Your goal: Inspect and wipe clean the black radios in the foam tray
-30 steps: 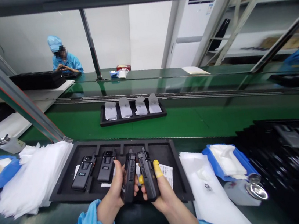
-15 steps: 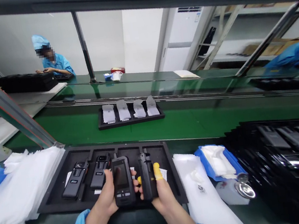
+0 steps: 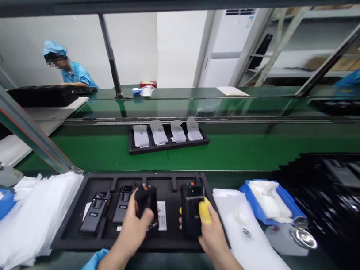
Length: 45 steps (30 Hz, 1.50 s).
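My left hand (image 3: 135, 224) is closed around a black handheld radio (image 3: 148, 202), tilted, with the thumb across its front. In my right hand (image 3: 209, 229) is a second black handheld radio (image 3: 190, 207), its back partly turned to me; yellow covers wrap the thumb and a fingertip. Both are held over a black foam tray (image 3: 70, 239). Two more radios lie in the tray's left compartments: one at the far left (image 3: 93, 213) and another (image 3: 121, 206) partly behind my left hand. A white label (image 3: 161, 216) shows between my hands.
White sleeves (image 3: 40, 212) are piled at left, others (image 3: 244, 233) at right beside a blue bin (image 3: 269, 200) and a dispenser bottle (image 3: 290, 238). Black trays (image 3: 350, 200) stack far right. A small tray (image 3: 168, 147) of sleeved items sits ahead. A co-worker (image 3: 72, 72) is beyond.
My hands have moved apart. The left radio has turned and tilted, with my thumb now over its front; the right one has rotated to show more of its back. The view shifted slightly.
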{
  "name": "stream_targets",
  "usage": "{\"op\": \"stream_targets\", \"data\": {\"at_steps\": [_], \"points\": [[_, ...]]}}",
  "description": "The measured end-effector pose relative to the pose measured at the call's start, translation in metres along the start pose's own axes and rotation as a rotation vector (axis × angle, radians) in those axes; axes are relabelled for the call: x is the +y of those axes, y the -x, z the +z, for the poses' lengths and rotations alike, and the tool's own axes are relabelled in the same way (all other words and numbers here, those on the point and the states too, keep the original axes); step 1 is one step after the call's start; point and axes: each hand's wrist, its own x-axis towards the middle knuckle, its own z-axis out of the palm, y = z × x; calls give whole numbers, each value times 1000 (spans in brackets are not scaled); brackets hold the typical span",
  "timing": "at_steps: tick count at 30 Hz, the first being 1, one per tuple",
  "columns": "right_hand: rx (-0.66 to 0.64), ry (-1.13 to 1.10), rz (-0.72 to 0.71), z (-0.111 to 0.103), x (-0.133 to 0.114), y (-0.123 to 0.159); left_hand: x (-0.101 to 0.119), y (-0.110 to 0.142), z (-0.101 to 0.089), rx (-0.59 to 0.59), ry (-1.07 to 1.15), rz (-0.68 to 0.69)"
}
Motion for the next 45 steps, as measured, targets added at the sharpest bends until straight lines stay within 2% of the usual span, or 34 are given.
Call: {"op": "stream_targets", "data": {"at_steps": [3,6,7,9,11,13,17,21,24,27,30,32,35,38,40,42,45], "points": [[70,-12,152,-1,-18,-18,19,-10,4,-74,163,-280],[48,36,176,-10,-30,-39,31,-22,4,-178,205,-320],[33,55,173,-12,-32,-45,33,-27,4,-204,166,-291],[-3,101,167,-16,-32,-55,35,-38,6,-222,-124,-132],[-30,151,150,-17,-28,-62,35,-50,11,-189,-509,63],[-47,208,134,-16,-24,-68,32,-60,19,-117,-792,190],[-63,359,109,-17,-15,-79,23,-71,43,24,-1109,294],[-9,563,-7,-20,-11,-86,12,-74,63,86,-1374,356],[46,724,-97,-19,-10,-87,6,-77,68,90,-1484,385],[101,847,-181,-17,-8,-84,5,-75,65,75,-1525,406],[132,924,-267,-15,-5,-81,10,-64,53,59,-1518,420],[134,957,-312,-16,-5,-77,17,-53,37,80,-1502,424],[112,981,-373,-17,-10,-64,29,-39,-2,170,-1493,398],[69,998,-474,-11,-13,-42,34,-28,-51,278,-1527,310],[-2,1015,-558,1,-10,-23,31,-22,-81,345,-1565,223],[-137,1028,-603,19,2,-6,26,-17,-104,386,-1596,133],[-337,1106,-540,55,27,11,18,-10,-121,360,-1614,44]]}}
